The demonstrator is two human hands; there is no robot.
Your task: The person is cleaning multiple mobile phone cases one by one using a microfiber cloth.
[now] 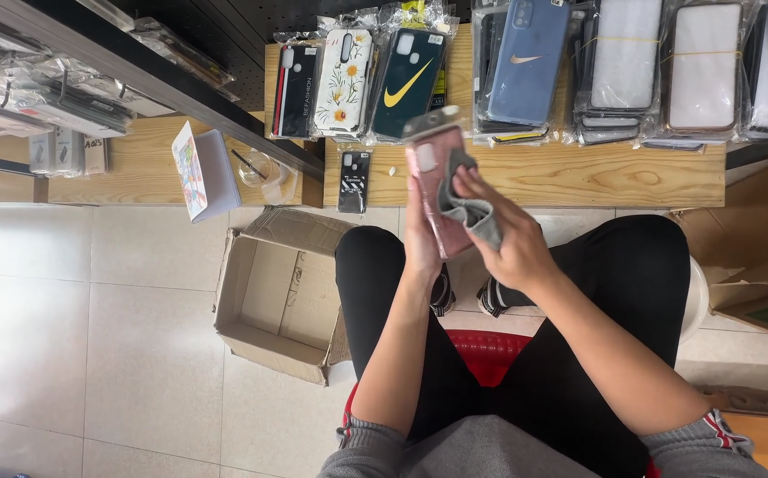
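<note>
Pink phone case (433, 177) in both hands — grey cloth (477, 217) pressed on it.

A pink glittery phone case (433, 190) is showing under a grey cloth (475, 215). On the far pale wooden bench (579, 177), a white case with daisies (342, 81), a dark green one with a yellow mark (408, 81) and a blue one (527, 60) are lying in a row. A brown cardboard box (278, 296) is sitting on the white tiled floor (92, 336) at the left.

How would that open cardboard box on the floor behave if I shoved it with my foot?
The cardboard box looks empty, so it is probably light and would likely slide easily on the smooth floor tiles. Its loose, creased flaps suggest soft walls that may buckle rather than push back.
</note>
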